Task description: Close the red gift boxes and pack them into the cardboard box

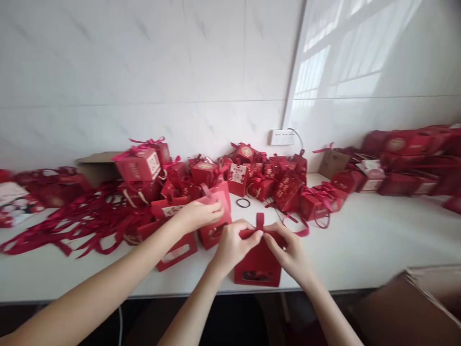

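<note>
At the front edge of the table stands a red gift box (pixel 257 262) with a small clear window low on its front. A dark red ribbon loop (pixel 260 220) sticks up from its top. My left hand (pixel 237 242) pinches the upper edge left of the loop, thumb in front. On the other side, my right hand (pixel 290 250) grips the same edge between thumb and fingers. The two thumbs nearly meet below the loop. Left of my hands, a co-worker's hand (pixel 203 214) reaches in over another red box (pixel 212 233) and holds its upper part.
Dark red ribbons (pixel 90 221) lie heaped at left. Finished-looking red boxes (pixel 245 153) with bows are piled along the wall, and more boxes (pixel 406 158) are stacked at right. A black ring (pixel 243 203) lies behind my hands. A cardboard carton (pixel 403 302) stands at the lower right.
</note>
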{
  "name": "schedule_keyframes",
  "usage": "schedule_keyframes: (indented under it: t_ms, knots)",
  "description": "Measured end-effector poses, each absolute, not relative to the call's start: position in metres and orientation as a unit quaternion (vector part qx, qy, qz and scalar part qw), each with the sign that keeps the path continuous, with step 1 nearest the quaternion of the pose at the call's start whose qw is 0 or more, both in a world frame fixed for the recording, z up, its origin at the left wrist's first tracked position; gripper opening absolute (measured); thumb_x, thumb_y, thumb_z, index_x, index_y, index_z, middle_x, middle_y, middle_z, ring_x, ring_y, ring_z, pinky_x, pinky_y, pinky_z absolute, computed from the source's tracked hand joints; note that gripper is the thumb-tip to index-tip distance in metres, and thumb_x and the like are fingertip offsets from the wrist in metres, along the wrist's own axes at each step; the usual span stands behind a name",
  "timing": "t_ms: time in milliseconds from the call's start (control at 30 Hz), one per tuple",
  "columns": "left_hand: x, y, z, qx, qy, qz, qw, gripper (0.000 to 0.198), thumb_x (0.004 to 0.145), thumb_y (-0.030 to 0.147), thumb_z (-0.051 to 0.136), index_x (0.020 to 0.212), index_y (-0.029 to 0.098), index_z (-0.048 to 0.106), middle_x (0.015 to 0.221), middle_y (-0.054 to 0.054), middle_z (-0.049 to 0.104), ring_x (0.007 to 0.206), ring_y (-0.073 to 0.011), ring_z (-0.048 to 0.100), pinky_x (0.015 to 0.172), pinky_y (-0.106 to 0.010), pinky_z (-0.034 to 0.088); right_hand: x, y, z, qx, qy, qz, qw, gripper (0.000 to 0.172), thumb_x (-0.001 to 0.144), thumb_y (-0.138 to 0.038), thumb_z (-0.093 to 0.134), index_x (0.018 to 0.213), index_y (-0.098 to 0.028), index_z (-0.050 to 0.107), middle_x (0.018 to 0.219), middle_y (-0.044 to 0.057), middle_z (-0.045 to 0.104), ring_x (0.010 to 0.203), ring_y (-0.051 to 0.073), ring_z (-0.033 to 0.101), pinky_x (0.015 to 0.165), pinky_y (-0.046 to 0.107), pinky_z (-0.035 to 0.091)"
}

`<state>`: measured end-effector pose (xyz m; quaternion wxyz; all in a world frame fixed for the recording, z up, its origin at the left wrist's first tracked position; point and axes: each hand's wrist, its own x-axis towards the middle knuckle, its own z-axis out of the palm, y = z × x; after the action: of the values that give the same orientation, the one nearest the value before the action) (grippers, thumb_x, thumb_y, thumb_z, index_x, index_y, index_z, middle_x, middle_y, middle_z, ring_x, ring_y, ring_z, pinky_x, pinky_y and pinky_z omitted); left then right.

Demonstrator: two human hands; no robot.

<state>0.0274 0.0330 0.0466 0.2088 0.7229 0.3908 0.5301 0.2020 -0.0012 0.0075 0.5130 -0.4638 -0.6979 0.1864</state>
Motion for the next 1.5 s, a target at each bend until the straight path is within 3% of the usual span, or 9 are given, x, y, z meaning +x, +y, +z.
schedule_keyframes:
  t_ms: [100,233,633,867,1267,1500]
  knots:
    - [0.051,0.018,0.025,0.748,0.381,0.479,0.257,0.015,0.078,0.024,0.056,0.064,0.021,0.059,0.064,0.000,0.064,0.062,-0.0159,0.062,0.059,-0.026,0.051,0.200,0.000,0.003,-0.458,-0.694,0.178,0.526,0.017,0.086,-0.033,0.050,0.084,-0.020,0.060,0.076,0.003,0.065,0.066,0.017,0.061,0.055,0.023,0.048]
    - [0.050,0.017,0.027,0.726,0.404,0.482,0.277,0.013,0.077,0.025,0.057,0.066,0.021,0.062,0.068,-0.002,0.065,0.067,-0.0197,0.063,0.062,-0.029,0.050,0.198,0.001,-0.001,-0.458,-0.690,0.160,0.537,0.018,0.084,-0.037,0.051,0.081,-0.021,0.060,0.073,0.003,0.066,0.062,0.017,0.062,0.049,0.021,0.048]
    - [0.051,0.017,0.023,0.713,0.410,0.484,0.298,0.019,0.078,0.032,0.060,0.067,0.017,0.064,0.068,-0.003,0.065,0.067,-0.0157,0.059,0.063,-0.025,0.045,0.194,0.001,-0.006,-0.490,-0.658,0.136,0.556,0.021,0.080,-0.042,0.052,0.074,-0.022,0.059,0.062,-0.001,0.061,0.046,0.013,0.053,0.041,0.021,0.044]
    - [0.046,0.019,0.023,0.734,0.392,0.473,0.289,0.023,0.085,0.035,0.052,0.075,0.018,0.063,0.073,-0.003,0.066,0.069,-0.0151,0.060,0.066,-0.024,0.046,0.192,0.003,-0.004,-0.479,-0.662,0.120,0.563,0.016,0.081,-0.035,0.052,0.074,-0.022,0.057,0.064,0.000,0.060,0.052,0.015,0.055,0.051,0.024,0.047]
    - [0.052,0.027,0.016,0.732,0.368,0.525,0.230,0.024,0.081,0.030,0.056,0.060,0.018,0.053,0.057,0.002,0.058,0.056,-0.0115,0.055,0.057,-0.021,0.044,0.188,-0.001,0.009,-0.449,-0.664,0.167,0.575,0.010,0.083,-0.022,0.048,0.077,-0.019,0.055,0.071,0.001,0.060,0.065,0.014,0.057,0.061,0.024,0.046]
    - [0.049,0.030,0.010,0.723,0.334,0.559,0.231,0.009,0.081,0.025,0.053,0.076,0.018,0.054,0.071,0.000,0.060,0.070,-0.0136,0.059,0.067,-0.023,0.048,0.187,-0.002,0.009,-0.447,-0.661,0.174,0.577,0.009,0.084,-0.020,0.047,0.079,-0.019,0.054,0.074,0.001,0.061,0.069,0.014,0.057,0.063,0.024,0.045]
